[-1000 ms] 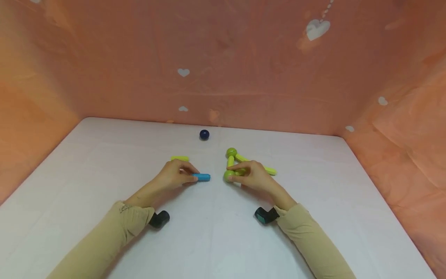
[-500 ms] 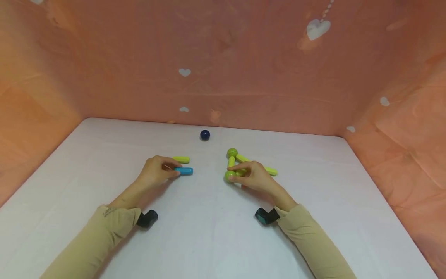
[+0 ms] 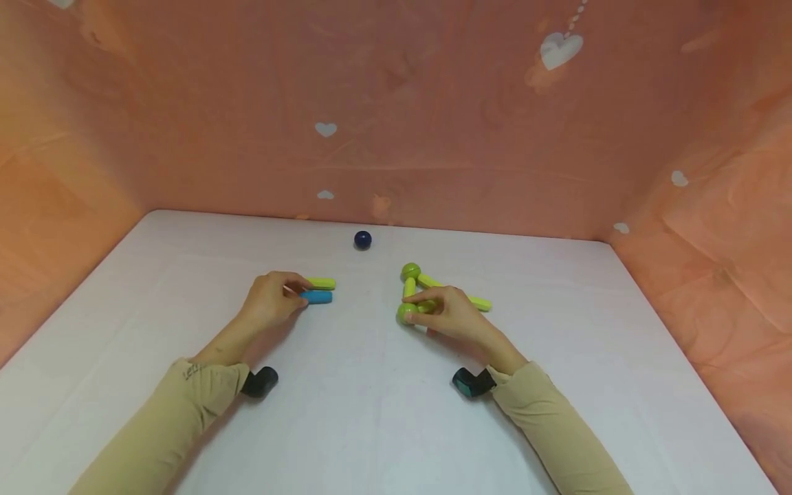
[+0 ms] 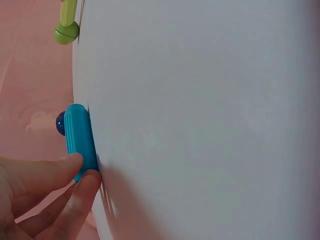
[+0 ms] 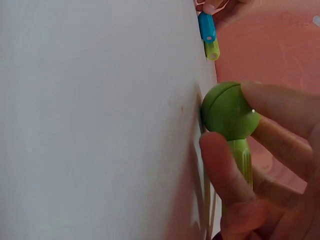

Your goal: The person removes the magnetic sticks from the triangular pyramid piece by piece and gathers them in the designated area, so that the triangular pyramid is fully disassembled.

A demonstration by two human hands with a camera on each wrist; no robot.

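Blue rod (image 3: 318,297): lying lengthwise left to right, just on the person's side of a yellow-green rod (image 3: 322,283), nearly parallel; can't tell if the two touch, or if blue rests fully on the white table (image 3: 371,426). Left hand (image 3: 269,299) at the blue rod's left end, thumb and fingertip closed to a pinch on it, rest of the rod sticking out free. Right of the blue rod, well apart: near green ball (image 5: 225,110), pinched between thumb and finger of the right hand (image 3: 452,313), fingers bent, gap only the ball's width. Beyond it, right of and farther out than the blue rod: far green ball (image 3: 411,270), a short upright-looking link rod (image 3: 410,287) between the balls, more yellow-green rods slanting off; joins hidden by the hand. Dark blue ball (image 3: 362,240) farther out than the blue rod, slightly right. Step in hand, my read: left positions the blue rod by its neighbour while right steadies the ball frame. Next move seems to call for easing the left pinch without nudging either rod, right staying put.
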